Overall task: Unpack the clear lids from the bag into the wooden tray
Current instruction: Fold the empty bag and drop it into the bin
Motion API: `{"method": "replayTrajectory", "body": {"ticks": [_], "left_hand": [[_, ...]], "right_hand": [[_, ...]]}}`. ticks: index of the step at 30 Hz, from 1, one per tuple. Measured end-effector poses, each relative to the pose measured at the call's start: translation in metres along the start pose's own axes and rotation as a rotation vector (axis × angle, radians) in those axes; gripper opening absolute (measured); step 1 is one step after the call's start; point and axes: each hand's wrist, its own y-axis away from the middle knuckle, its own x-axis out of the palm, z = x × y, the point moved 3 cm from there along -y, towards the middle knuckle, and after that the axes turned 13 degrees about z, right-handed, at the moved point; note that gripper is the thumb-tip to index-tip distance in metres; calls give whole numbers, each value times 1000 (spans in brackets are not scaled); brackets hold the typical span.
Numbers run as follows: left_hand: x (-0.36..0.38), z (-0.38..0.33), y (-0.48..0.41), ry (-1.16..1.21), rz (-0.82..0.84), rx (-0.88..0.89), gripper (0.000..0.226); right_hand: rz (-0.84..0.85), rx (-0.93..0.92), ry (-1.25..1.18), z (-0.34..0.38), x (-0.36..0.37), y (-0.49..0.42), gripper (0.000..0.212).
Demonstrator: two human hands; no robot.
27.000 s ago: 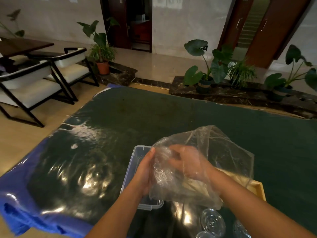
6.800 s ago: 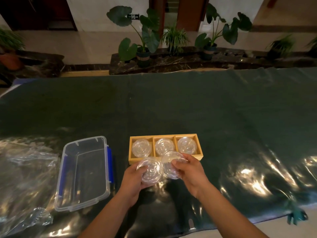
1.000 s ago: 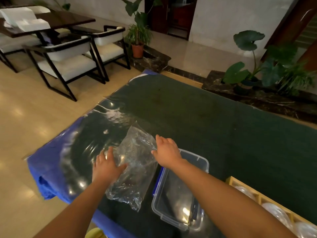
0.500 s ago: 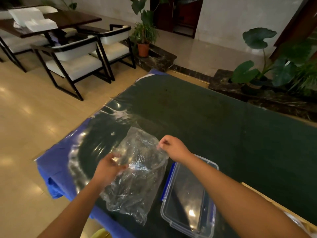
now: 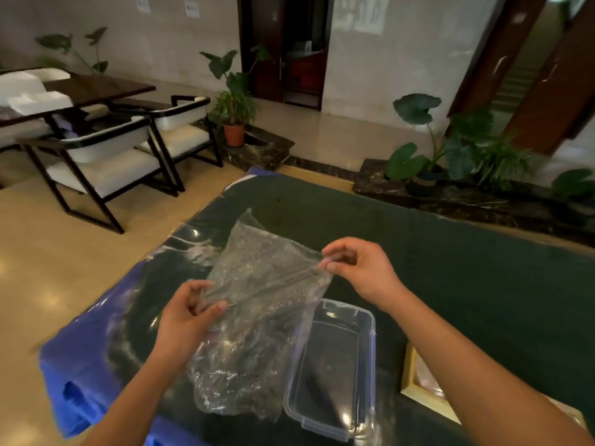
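Observation:
A crinkled clear plastic bag (image 5: pixel 257 304) hangs flat and limp above the left end of the table, with no lids visible inside. My left hand (image 5: pixel 186 320) pinches its left edge between thumb and fingers. My right hand (image 5: pixel 357 272) pinches its upper right corner. The bag is stretched between the two hands, and its lower end droops over the clear box. Only a corner of the wooden tray (image 5: pixel 415 384) shows at the lower right, mostly hidden behind my right forearm. A glimpse of a clear lid (image 5: pixel 429 379) lies in it.
An empty clear plastic box (image 5: pixel 335 368) lies just right of the bag. The table (image 5: pixel 483 284) has a dark green cover with a glossy film and blue cloth at its left end. Chairs, a dark table and potted plants stand beyond.
Both hands have lifted the bag off the table and pulled it taut between them. The view has swung slightly, and the tray corner is back in sight.

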Motion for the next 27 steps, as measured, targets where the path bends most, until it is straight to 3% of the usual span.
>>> {"method": "replayTrajectory", "body": {"ticks": [3,6,8,9,10,12,14,18,20,23,25,27], "left_hand": [[17,-15,-2,-130,52,45,44],[44,-26,-11,-65,41,60,39],[67,-28,-18,84,34,51,33],[81,-27,-21,170,45,46,31],[95,-28,-22,240,60,41,29],[121,-28,-21,318,93,20,29],[141,-29,-19,343,99,8,27],[162,-41,-14,367,-1,41,15],[182,-52,-6,436,127,-11,26],[218,-58,15,498,448,-232,65],[240,-58,32,419,613,-334,66],[259,-58,42,418,665,-338,51]], "right_hand": [[-72,-68,-6,9,-24,28,34],[-371,-19,-50,1,-41,59,41],[-492,150,-353,-10,-40,86,54],[-427,254,-519,-18,-30,98,57],[-311,344,-586,-22,-16,109,54],[-144,440,-491,-31,12,130,36],[-250,399,-420,-40,21,146,17],[-526,321,-413,-58,-10,182,14],[-594,278,-398,-64,-25,197,15],[-674,190,-435,-71,-48,216,16],[-696,164,-474,-77,-63,228,17],[-716,167,-528,-84,-72,240,17]]}}
